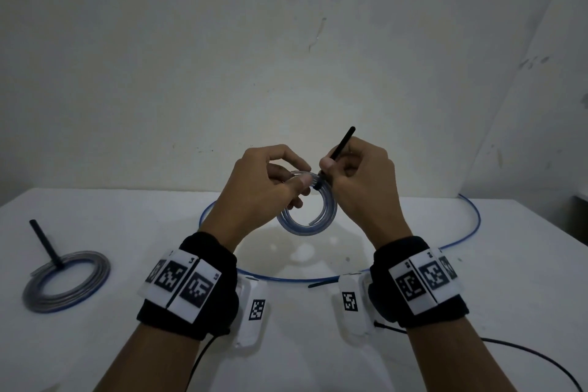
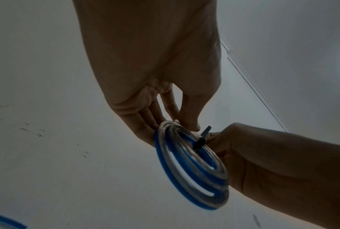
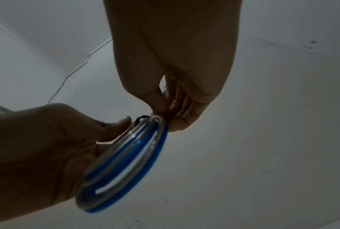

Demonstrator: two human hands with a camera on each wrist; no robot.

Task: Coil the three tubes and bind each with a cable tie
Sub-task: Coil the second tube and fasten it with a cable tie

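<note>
Bare recording room, white table [image 1: 477,296], scuffed white wall [image 1: 286,41], tagged wristbands [image 1: 187,283]

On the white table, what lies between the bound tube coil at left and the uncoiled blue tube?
Head view: only bare white table separates the bound coil from the uncoiled blue tube.

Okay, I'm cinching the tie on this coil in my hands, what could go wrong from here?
The coiled tube is held only at its top by your left hand; its loose end could spring out before the cable tie locks. The uncoiled tube runs to the table's far edge and might slide off.
</note>
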